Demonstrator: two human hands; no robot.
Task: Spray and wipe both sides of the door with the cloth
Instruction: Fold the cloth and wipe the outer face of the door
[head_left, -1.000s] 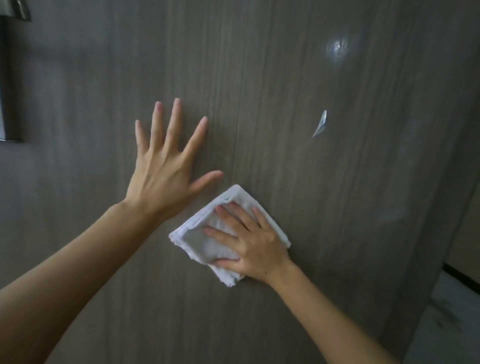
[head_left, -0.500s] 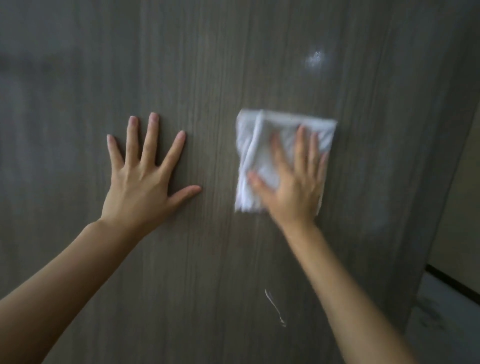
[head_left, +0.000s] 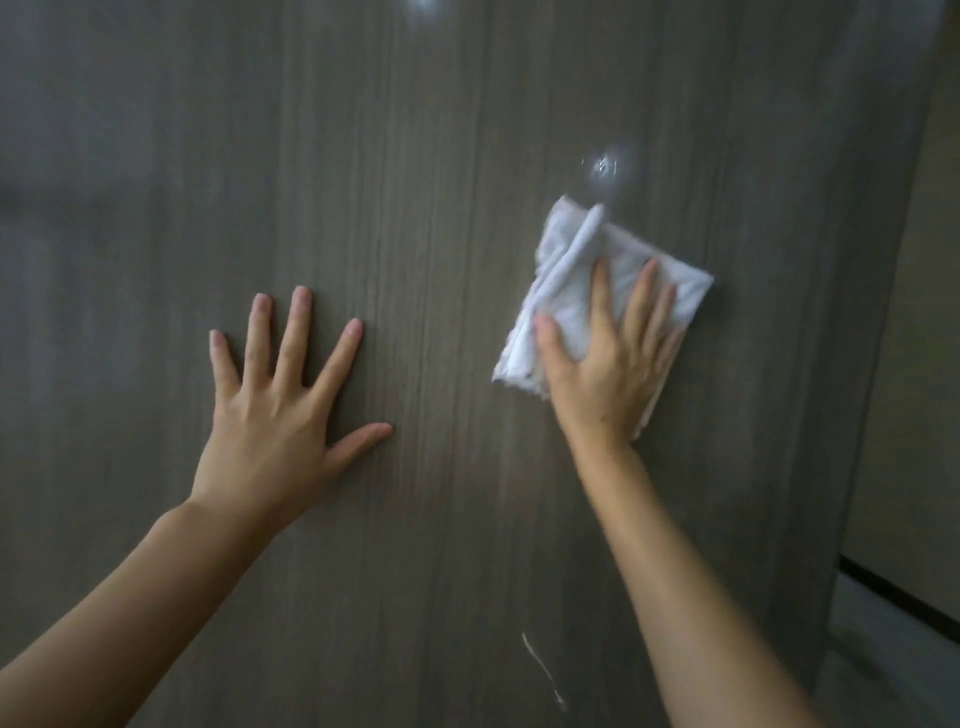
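A grey-brown wood-grain door (head_left: 441, 156) fills almost the whole head view. My left hand (head_left: 280, 415) lies flat against it at centre left, fingers spread and straight. To the right, my right hand (head_left: 608, 364) presses a folded white cloth (head_left: 566, 260) onto the door with straight fingers. A wet, shiny patch (head_left: 608, 169) sits just above the cloth's top corner. A thin white streak (head_left: 543, 670) runs down the door near the bottom, between my forearms.
The door's right edge (head_left: 878, 364) slants down the right side of the view. Beyond it are a beige wall (head_left: 930, 364), a dark skirting line (head_left: 904, 592) and pale floor (head_left: 893, 665).
My right hand has slid the cloth up and to the right across the door, from beside my left thumb to below the wet patch. My left hand stays flat on the door.
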